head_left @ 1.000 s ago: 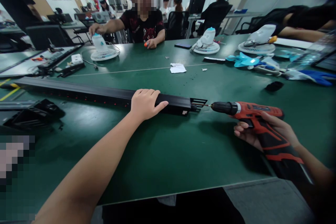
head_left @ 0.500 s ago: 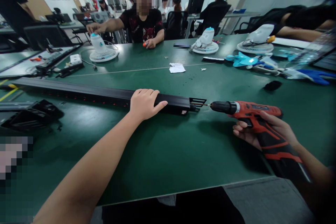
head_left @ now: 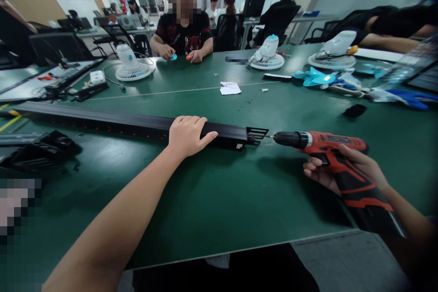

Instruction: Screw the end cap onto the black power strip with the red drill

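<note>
A long black power strip [head_left: 112, 121] lies across the green table [head_left: 212, 191]. My left hand [head_left: 186, 134] rests on top of it near its right end, fingers curled over the casing and pressing it down. My right hand [head_left: 342, 171] grips the handle of a red and black cordless drill [head_left: 325, 146]. The drill lies level, and its bit touches the black bracket [head_left: 256, 133] at the strip's right end.
A person in a black shirt sits opposite with both hands on the table near a small white fan [head_left: 132, 66]. More fans [head_left: 268, 54], blue blades [head_left: 313, 77], paper scraps [head_left: 231, 89] and a black part [head_left: 37, 150] at the left lie around. Other people sit further back.
My hands, the strip and the drill have stayed put. The person opposite has taken the hand off the white fan and brought both hands together on the table.
</note>
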Available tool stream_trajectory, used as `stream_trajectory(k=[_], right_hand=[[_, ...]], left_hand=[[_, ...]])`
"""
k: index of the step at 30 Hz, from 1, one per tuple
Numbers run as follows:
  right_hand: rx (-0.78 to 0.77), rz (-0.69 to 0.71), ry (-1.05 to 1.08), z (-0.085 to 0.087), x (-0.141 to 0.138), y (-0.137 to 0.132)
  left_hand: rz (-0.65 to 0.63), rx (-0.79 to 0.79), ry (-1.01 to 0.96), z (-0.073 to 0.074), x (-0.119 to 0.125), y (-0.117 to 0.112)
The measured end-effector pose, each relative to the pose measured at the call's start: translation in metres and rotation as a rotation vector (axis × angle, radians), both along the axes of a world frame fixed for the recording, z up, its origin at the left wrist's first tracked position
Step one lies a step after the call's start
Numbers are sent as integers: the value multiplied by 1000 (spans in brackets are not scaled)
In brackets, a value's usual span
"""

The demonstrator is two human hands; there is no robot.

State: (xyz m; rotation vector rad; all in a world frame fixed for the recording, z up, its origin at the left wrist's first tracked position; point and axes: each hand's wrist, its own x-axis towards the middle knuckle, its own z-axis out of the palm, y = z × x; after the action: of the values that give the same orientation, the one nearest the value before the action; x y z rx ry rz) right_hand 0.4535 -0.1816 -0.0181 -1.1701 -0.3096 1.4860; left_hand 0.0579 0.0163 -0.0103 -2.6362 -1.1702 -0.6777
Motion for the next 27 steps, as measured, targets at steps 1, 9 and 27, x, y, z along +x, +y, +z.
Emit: stream_trajectory(k=[1,9,27], right_hand=[[-1,0,5,0,0,0],[5,9,19,-5,4,-1],[15,30,0,-7,5,0]], left_hand=[[2,0,1,0,0,0],[5,19,15,0,-1,1],[-2,29,1,0,0,0]])
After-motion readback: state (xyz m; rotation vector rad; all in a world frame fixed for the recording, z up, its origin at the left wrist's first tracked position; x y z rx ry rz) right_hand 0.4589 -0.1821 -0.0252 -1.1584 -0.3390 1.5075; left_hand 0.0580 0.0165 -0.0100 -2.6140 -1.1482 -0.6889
